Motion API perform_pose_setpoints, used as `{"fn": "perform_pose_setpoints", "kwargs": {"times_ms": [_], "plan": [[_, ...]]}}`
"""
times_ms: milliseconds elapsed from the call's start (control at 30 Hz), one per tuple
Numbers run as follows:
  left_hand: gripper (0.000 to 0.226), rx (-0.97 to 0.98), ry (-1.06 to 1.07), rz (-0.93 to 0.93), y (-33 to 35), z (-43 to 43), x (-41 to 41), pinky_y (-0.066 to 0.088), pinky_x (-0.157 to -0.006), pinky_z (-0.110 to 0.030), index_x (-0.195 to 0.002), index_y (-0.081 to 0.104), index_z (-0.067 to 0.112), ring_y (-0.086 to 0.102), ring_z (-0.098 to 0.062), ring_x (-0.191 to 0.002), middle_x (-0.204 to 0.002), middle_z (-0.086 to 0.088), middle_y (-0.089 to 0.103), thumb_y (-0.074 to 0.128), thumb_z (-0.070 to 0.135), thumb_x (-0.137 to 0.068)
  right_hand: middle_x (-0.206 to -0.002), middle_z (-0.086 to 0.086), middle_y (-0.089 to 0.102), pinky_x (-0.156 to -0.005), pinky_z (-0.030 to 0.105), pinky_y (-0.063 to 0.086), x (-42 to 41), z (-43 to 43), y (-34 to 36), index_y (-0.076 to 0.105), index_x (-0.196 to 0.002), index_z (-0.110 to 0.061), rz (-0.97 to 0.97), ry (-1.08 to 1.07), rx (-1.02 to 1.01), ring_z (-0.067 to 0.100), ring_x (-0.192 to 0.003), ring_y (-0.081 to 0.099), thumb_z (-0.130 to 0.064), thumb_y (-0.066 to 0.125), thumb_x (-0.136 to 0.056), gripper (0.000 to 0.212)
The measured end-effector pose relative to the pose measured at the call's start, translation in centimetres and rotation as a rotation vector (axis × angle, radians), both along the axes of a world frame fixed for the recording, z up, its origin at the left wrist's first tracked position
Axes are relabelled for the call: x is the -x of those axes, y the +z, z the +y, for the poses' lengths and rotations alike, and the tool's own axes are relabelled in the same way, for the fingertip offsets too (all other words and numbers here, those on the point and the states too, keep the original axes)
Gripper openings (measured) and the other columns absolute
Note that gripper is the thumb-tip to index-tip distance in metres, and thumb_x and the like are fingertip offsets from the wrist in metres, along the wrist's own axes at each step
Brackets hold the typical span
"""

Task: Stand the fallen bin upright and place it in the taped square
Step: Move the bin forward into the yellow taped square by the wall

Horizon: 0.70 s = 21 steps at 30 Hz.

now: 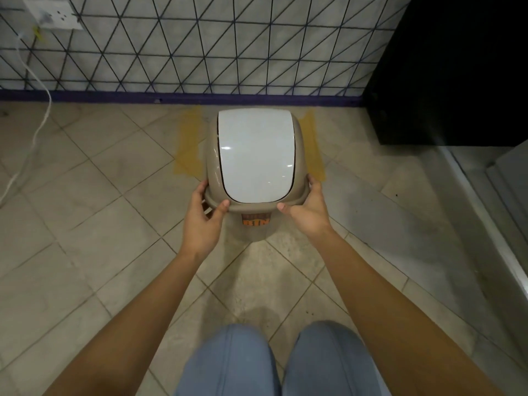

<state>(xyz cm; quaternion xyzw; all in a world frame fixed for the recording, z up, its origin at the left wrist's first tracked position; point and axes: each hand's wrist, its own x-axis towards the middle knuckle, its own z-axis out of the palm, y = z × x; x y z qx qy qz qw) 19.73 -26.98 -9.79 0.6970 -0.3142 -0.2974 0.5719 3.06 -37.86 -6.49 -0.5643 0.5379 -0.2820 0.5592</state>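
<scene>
A taupe plastic bin [257, 221] with a white swing lid [255, 154] stands upright, seen from above, with an orange "BIN" label on its near side. My left hand [204, 217] grips the left of its rim and my right hand [307, 208] grips the right. Yellow tape strips of the taped square [187, 144] show on the floor to the left and right of the bin, by the wall. The bin hides the middle of the square. Whether the bin rests on the floor or is lifted, I cannot tell.
A tiled wall with a dark baseboard [85, 95] runs behind the square. A black cabinet [445, 70] stands at the right, with a metal threshold [485, 212] below it. A white cable [37, 130] hangs from a wall socket [53, 14] at the left. My knees [274, 361] are at the bottom.
</scene>
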Motion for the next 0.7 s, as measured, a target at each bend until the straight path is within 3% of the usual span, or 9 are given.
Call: {"fn": "perform_pose_setpoints", "kwargs": {"times_ms": [167,400,600,700], "plan": [[0.062,-0.001,0.003,0.029,0.1,-1.8,-1.0,0.045,-0.078,-0.003,-0.142,0.031,0.024,0.054,-0.003,-0.106,-0.139,0.002,0.045,0.062,0.022,-0.089,-0.146,0.005,0.036,-0.111,0.041,0.033,-0.8,-1.8,-0.4,0.019,-0.144,-0.015,0.028,0.003,0.009,0.021,-0.134,0.037,-0.005,0.079,-0.067,0.098],[0.063,-0.006,-0.023,0.044,0.4,-4.5,-2.7,0.046,-0.081,-0.006,-0.143,0.030,0.023,0.052,-0.010,-0.114,-0.138,0.004,0.044,0.061,0.021,-0.089,-0.140,0.000,0.043,-0.108,0.035,0.037,-2.2,-4.5,-0.5,0.024,-0.141,-0.018,0.043,0.011,0.048,0.016,-0.128,0.043,-0.006,0.079,-0.066,0.094],[0.067,-0.040,-0.083,0.081,0.8,-6.5,-4.6,0.045,-0.099,-0.030,-0.145,0.026,0.022,0.049,-0.015,-0.122,-0.141,0.003,0.042,0.062,0.019,-0.088,-0.136,0.000,0.045,-0.095,0.021,0.036,-3.7,-6.6,0.4,0.025,-0.142,-0.015,0.102,0.027,0.057,0.014,-0.124,0.044,-0.004,0.078,-0.068,0.092],[0.068,-0.055,-0.138,0.076,1.2,-7.4,-5.6,0.044,-0.101,-0.032,-0.145,0.025,0.022,0.048,-0.016,-0.124,-0.137,0.008,0.042,0.062,0.016,-0.089,-0.136,-0.002,0.045,-0.098,0.023,0.036,-4.5,-7.8,1.0,0.026,-0.142,-0.015,0.191,0.070,0.101,0.012,-0.122,0.042,-0.006,0.076,-0.071,0.087]]}}
